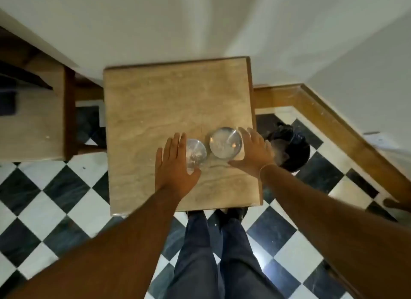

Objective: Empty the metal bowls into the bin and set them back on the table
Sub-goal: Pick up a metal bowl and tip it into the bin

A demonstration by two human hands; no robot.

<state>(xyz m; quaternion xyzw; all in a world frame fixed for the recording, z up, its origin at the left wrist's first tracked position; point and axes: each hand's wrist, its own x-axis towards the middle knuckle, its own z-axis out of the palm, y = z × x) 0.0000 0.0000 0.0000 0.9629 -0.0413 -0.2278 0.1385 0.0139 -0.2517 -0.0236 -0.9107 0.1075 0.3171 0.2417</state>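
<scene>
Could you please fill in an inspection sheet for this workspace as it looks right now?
Surface: small stone-look table, mostly bare.
Job's things: two metal bowls, left bowl and right bowl, side by side near the right edge; bin on the floor to the right.
Clutter: nothing seen.
Grippers: left hand and right hand open, one beside each bowl, not lifting.
Cables: nothing seen.
Surroundings: chequered floor, white wall, wooden furniture at left.

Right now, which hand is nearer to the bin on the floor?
Right. The right hand is at the table's right edge, beside the black-lined bin; the left hand sits farther left, by the smaller metal bowl.
</scene>
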